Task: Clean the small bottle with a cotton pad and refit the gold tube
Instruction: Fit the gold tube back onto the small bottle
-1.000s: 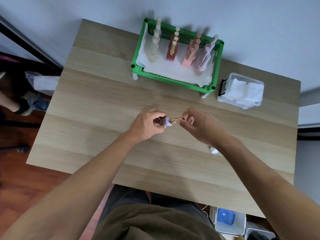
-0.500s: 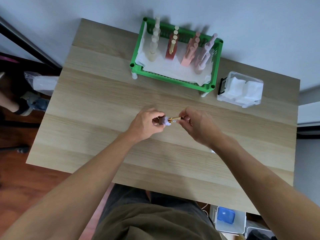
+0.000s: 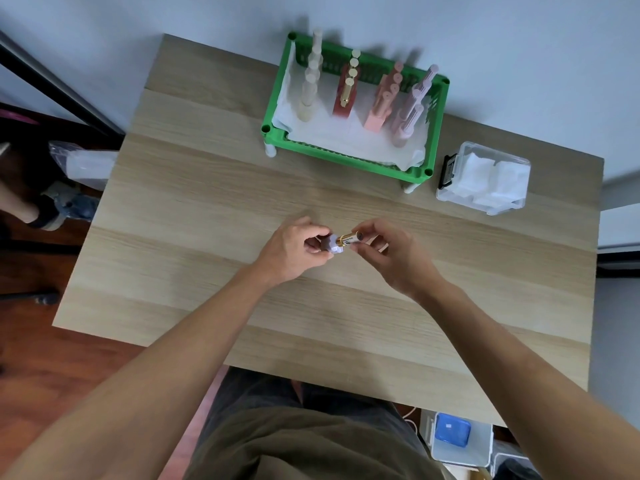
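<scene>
left hand (image 3: pixel 294 249): over mid worktop, grip curled round the small bottle, holding it sideways
small bottle (image 3: pixel 334 244): pale lilac, mostly hidden by the left fingers, only its right end shows; held above the worktop, not resting on it
gold tube (image 3: pixel 349 238): lying roughly level, left end meets the bottle's end, dark tip points right; how deep it sits, cannot tell
right hand (image 3: pixel 391 252): grip pinching the right end of the gold tube, thumb and forefinger on it, other fingers loosely curled
worktop (image 3: pixel 194 216): light wood
green basket (image 3: pixel 346 157): far side of worktop, white liner, rows of cream, red, pink and pale pink bottles standing in it
clear box (image 3: pixel 485 178): just right of the basket, white pads inside, black clasp on its left side
cotton pad: loose one not seen
</scene>
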### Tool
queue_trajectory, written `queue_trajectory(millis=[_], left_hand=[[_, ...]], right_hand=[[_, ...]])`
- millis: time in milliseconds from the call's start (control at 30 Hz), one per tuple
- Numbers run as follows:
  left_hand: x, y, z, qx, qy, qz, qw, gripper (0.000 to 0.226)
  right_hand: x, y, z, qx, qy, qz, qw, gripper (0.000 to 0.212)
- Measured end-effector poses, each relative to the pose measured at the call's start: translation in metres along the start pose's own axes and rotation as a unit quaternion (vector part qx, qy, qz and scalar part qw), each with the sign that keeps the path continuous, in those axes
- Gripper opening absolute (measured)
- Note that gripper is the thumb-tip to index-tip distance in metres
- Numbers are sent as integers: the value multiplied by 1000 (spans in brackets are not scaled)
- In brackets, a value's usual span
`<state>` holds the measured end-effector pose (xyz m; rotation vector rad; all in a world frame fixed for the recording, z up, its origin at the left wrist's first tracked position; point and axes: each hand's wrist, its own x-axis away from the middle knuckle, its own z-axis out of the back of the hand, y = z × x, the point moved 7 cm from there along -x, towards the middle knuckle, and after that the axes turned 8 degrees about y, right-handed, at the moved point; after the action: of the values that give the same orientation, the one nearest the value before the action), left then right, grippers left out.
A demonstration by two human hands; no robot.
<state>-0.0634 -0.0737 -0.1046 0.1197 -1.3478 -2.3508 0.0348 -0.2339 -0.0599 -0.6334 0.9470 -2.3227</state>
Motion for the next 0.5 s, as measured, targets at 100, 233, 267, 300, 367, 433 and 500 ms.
queue_trajectory(millis=[100,233,267,300,367,433,500], left_hand=[[1,-4,-3,3,-13,3,1000,39],[1,-11,-1,-28,-17,-2,999,50],[1,-15,1,-41,-12,-2,999,52],[1,-19,5,-56,-1,-4,998,53],[0,-25,15,-99,38,-14,994,48],[0,-27,26,-145,83,-40,985,41],[0,-29,32,-185,105,-76,974,40]], right_hand=[[0,-3,-5,-15,-8,6,1000,17],[-3,-4,-10,-6,6,9,1000,13],[-3,-3,-11,-5,6,7,1000,12],[-4,-2,-11,-4,6,5,1000,11],[-4,0,-10,-1,5,2,1000,10],[-4,3,-8,-1,7,-1,1000,10],[-5,4,-7,-3,7,-3,1000,9]])
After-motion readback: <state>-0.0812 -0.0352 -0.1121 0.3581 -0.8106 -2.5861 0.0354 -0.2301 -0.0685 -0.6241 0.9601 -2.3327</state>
